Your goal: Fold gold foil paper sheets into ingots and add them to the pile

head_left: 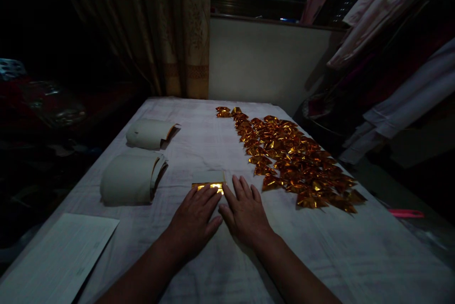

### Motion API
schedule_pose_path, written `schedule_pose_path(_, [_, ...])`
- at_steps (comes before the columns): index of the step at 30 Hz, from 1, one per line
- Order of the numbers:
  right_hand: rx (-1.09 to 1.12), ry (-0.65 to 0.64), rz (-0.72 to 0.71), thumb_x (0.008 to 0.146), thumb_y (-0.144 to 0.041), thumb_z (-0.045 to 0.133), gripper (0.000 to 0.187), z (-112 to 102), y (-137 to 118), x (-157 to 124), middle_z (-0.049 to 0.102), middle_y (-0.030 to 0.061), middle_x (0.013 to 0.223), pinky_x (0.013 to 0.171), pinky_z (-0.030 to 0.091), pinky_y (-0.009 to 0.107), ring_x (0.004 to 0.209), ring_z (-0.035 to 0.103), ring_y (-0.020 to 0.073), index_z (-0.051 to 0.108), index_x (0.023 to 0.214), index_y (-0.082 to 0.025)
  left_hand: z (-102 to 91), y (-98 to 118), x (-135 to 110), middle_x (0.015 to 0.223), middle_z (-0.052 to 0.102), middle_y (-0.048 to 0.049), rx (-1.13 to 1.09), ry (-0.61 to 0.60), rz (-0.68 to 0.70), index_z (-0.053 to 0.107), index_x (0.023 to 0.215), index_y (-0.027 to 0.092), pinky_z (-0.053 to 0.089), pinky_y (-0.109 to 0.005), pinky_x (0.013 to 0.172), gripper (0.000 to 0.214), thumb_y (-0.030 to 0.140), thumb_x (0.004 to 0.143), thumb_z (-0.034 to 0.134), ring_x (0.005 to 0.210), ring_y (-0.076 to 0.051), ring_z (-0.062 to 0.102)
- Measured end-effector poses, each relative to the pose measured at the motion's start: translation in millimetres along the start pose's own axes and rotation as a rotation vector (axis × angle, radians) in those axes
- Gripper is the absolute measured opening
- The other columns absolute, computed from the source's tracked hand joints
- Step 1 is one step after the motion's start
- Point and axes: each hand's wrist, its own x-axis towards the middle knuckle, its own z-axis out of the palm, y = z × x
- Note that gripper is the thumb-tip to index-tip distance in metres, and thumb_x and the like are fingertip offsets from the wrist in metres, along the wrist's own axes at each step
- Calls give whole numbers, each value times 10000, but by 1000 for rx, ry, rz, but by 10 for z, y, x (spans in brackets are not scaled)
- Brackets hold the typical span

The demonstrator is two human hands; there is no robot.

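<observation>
A small sheet of gold foil paper [208, 177], partly folded, lies flat on the cloth-covered table in front of me. Its pale backing shows at the far side, with a shiny gold band nearer. My left hand [197, 216] rests flat over the near part of the sheet, fingers stretched out and tips on the gold band. Beside it, my right hand [246, 209] lies palm down, fingers extended, with the index fingertip at the sheet's right edge. The sheet's near edge is hidden under my left fingers.
Folded gold foil pieces [284, 152] cover the table's right side. At left are two curled stacks of pale paper [128, 178] [149, 133] and a flat white board [60, 252]. A curtain [177, 34] hangs behind; clothes [408, 91] hang at right.
</observation>
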Motion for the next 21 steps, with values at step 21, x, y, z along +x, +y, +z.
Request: schedule_pose_path(21, [28,-91,65,1006,-535,449,601,-64,-4,26,255,167,1630,1183,181,593,1517,202,362,448,1512,-212,-71,-324,-476,1446,588,-90,242,29,-100,523,1431,204,294,-510,1176,511,466,1007,413,1373,-284,498])
